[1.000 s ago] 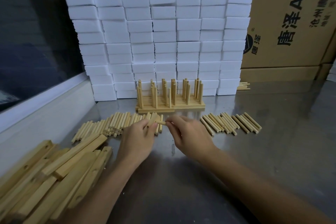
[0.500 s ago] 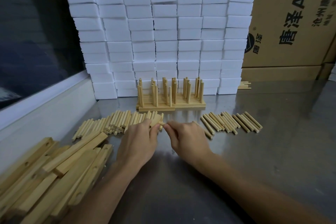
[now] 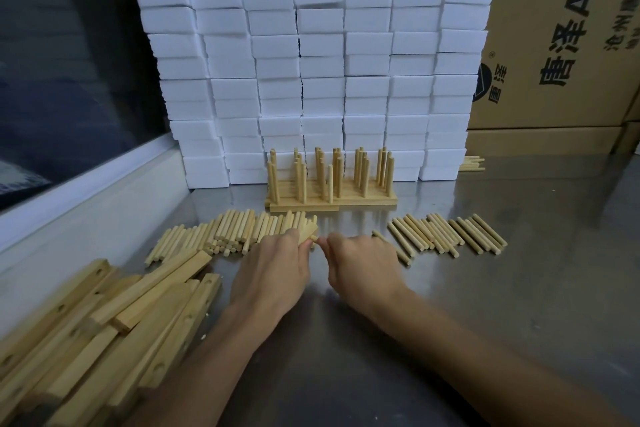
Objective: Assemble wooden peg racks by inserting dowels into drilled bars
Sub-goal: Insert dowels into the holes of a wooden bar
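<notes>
On the steel table (image 3: 485, 305), the left hand (image 3: 273, 274) grips a drilled bar (image 3: 308, 231) whose end shows past the fingers, and the right hand (image 3: 360, 267) pinches a dowel (image 3: 314, 238) at that bar's end. Loose dowels (image 3: 228, 236) crowd the left; another dowel row (image 3: 446, 234) lies right. Finished peg racks (image 3: 329, 184) stand behind, touching the white foam-block wall (image 3: 311, 73). Stacked bars (image 3: 104, 333) fill the near-left edge.

A short pale wooden bar (image 3: 308, 231) is gripped in the left hand (image 3: 273, 274), and a dowel (image 3: 314, 238) sticks out of its end. Behind the bar stand finished peg racks (image 3: 329, 184), dowels upright. Loose dowels (image 3: 228, 234) lie left of it, more dowels (image 3: 446, 232) right. Drilled bars (image 3: 104, 322) are piled nearer, at the left.
</notes>
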Action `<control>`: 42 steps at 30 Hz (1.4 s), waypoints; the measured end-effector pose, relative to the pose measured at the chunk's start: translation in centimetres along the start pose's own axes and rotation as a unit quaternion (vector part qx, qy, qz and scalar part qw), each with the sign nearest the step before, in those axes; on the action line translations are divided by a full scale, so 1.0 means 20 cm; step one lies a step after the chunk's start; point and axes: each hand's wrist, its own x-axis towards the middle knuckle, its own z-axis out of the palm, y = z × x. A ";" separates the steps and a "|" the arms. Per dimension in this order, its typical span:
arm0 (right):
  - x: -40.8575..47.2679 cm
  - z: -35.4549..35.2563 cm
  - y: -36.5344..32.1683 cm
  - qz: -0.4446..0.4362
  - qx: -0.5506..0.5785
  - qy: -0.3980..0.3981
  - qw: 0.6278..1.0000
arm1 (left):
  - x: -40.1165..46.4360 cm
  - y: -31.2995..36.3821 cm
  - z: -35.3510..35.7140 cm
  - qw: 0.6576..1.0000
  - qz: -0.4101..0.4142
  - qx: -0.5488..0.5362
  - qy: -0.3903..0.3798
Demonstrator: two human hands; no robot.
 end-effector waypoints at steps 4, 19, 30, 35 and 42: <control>0.00 0.03 0.00 0.072 0.127 -0.021 0.989 | 0.00 -0.01 -0.01 0.999 0.022 0.027 -0.002; 0.04 -0.10 0.00 0.301 0.578 -0.217 0.727 | 0.00 -0.03 0.00 0.999 0.046 -0.019 0.011; 0.00 0.00 -0.03 0.081 0.179 -0.038 0.980 | -0.01 -0.02 0.00 0.999 0.024 -0.033 -0.009; 0.00 0.02 -0.02 0.039 0.094 -0.021 0.995 | -0.01 -0.02 0.00 0.999 0.025 -0.024 -0.014; 0.04 0.00 -0.02 0.242 0.403 -0.112 0.875 | -0.01 -0.02 0.00 0.999 0.044 -0.022 -0.016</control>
